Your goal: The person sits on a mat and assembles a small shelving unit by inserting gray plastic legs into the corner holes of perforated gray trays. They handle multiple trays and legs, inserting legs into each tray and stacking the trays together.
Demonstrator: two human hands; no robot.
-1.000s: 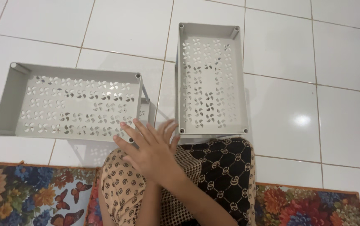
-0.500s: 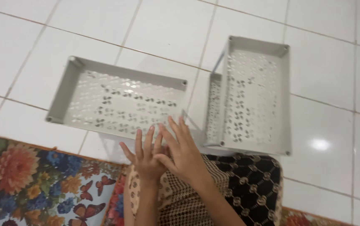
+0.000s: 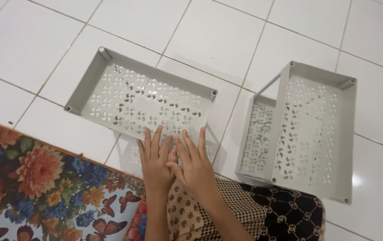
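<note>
On the white tiled floor [image 3: 227, 40], at the near long edge of a grey perforated tray [image 3: 142, 100], both hands lie flat, palms down. Left hand [image 3: 156, 160]: fingers [image 3: 148, 142] straight, slightly spread, tips touching the tray's near rim; nothing gripped. Right hand [image 3: 196, 167]: fingers [image 3: 201, 139] straight and spread, tips at the same rim near the tray's right corner, thumb overlapping the left hand's edge; nothing gripped either. Tray sits tilted, raised off the floor, its pattern shadow showing on the tile beneath; short round sockets at its corners. Well to the right, apart from the hands, a second grey tray [image 3: 316, 129] of the same kind stands above a third tray [image 3: 256, 134], joined by a thin pole [image 3: 267, 85]. Under the wrists, patterned cloth [image 3: 245, 214] in tan, brown and black over the person's lap. Left of that, a floral mat [image 3: 35, 187] with orange flowers and butterflies lies on the floor, just beside the left forearm.
</note>
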